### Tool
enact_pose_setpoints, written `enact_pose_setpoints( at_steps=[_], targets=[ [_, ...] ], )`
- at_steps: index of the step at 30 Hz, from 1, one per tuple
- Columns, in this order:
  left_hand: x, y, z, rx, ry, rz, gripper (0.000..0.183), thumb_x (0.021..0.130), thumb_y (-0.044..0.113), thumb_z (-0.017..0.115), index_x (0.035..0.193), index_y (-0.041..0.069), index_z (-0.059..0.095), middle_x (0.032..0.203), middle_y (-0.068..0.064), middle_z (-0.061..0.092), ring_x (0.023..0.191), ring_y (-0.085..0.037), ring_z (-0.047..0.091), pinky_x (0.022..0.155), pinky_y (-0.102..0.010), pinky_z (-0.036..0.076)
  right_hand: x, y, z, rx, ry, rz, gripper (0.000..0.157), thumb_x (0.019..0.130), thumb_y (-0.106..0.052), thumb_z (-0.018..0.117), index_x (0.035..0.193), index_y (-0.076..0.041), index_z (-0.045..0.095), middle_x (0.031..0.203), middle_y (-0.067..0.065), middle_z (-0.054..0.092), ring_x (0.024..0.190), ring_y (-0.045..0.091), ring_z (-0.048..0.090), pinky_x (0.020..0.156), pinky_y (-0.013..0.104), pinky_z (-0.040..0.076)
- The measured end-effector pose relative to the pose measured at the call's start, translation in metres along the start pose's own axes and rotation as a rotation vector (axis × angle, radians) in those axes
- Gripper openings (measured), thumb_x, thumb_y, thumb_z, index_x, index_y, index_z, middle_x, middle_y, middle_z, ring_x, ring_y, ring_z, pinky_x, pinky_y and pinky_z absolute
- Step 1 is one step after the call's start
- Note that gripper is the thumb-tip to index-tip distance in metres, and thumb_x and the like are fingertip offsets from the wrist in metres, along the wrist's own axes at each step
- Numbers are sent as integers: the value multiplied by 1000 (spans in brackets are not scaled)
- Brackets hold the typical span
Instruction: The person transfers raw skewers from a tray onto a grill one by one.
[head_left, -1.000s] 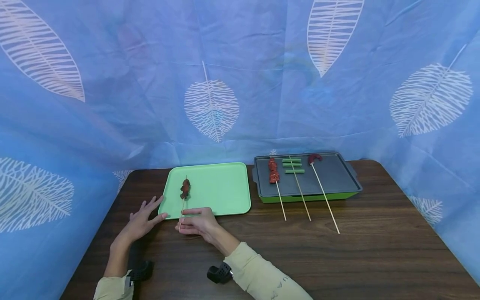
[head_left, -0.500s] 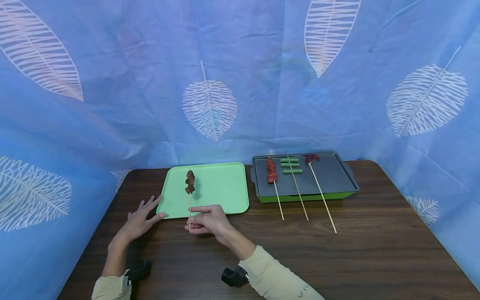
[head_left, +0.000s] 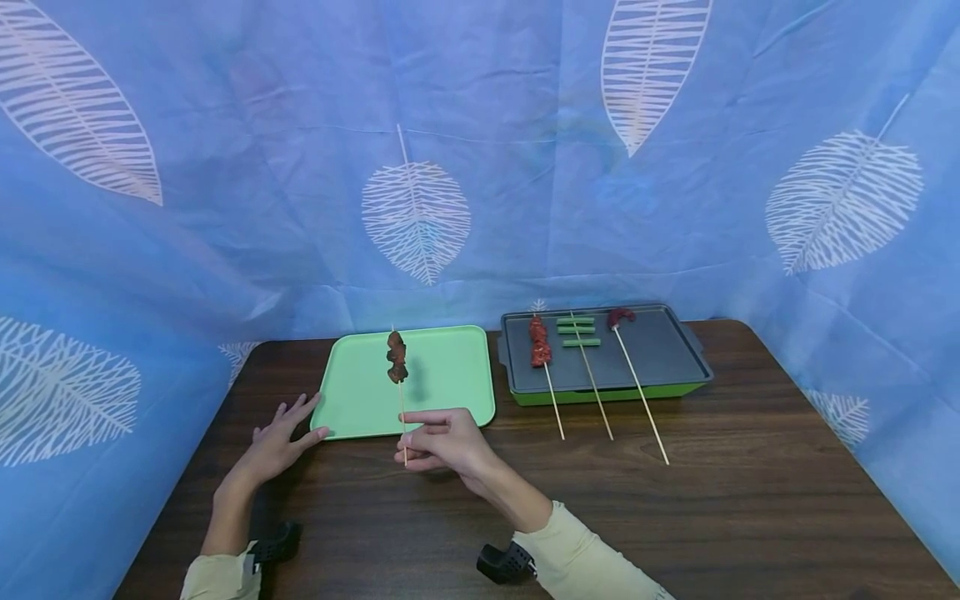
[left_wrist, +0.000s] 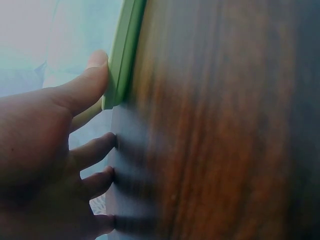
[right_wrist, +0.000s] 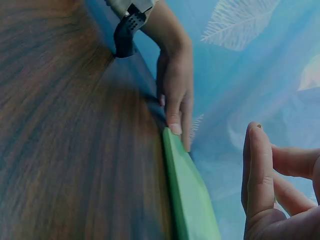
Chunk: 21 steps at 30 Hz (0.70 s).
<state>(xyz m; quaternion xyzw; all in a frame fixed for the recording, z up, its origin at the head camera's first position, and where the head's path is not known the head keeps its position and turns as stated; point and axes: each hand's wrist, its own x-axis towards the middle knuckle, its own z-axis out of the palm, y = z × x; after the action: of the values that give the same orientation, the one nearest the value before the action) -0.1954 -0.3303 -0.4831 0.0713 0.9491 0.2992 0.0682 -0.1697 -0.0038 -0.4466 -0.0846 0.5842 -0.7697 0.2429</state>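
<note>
My right hand [head_left: 453,443] pinches the lower stick of a brown meat skewer [head_left: 397,358] between thumb and fingers. The skewer stands with its meat upward and overlaps the green tray [head_left: 453,362] in the head view, its shadow on the tray. At the tray's near left corner, my left hand [head_left: 272,448] has its fingers spread, thumb and index finger touching the edge. In the left wrist view the thumb [left_wrist: 92,82] lies against the tray rim [left_wrist: 122,60], while the other fingertips rest on the table. The skewer is hidden in the right wrist view.
Right of the tray is a dark griddle [head_left: 652,358] on a green base. Across it lie a red meat skewer [head_left: 540,343], a green vegetable skewer [head_left: 577,333] and a skewer with a curled dark red piece [head_left: 621,317]. Their sticks jut over its front edge. A blue leaf-print cloth [head_left: 495,208] hangs behind.
My right hand has moved right with the brown meat skewer, whose meat end has come up off the tray. My left hand has stayed at the tray corner.
</note>
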Motion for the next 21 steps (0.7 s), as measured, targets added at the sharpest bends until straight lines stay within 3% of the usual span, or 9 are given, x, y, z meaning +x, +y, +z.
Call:
enact_pose_setpoints(
  at_steps=[9, 21],
  targets=[
    [0, 0, -1, -9, 7, 9, 77, 103, 39, 62, 162, 3, 27, 163, -37, 15, 145, -66, 1, 97, -90, -2, -23, -23, -24, -57, -33, -42, 39, 97, -2, 67, 136, 2, 65, 105, 27, 73, 89, 25, 77, 81, 38, 61],
    [1, -3, 0, -11, 6, 11, 78, 103, 40, 62, 162, 3, 28, 163, -37, 14, 145, -66, 1, 97, -90, -2, -53, -44, -59, -162, 15, -67, 44, 97, -5, 68, 139, 4, 61, 107, 25, 73, 90, 25, 77, 81, 41, 61]
  ],
)
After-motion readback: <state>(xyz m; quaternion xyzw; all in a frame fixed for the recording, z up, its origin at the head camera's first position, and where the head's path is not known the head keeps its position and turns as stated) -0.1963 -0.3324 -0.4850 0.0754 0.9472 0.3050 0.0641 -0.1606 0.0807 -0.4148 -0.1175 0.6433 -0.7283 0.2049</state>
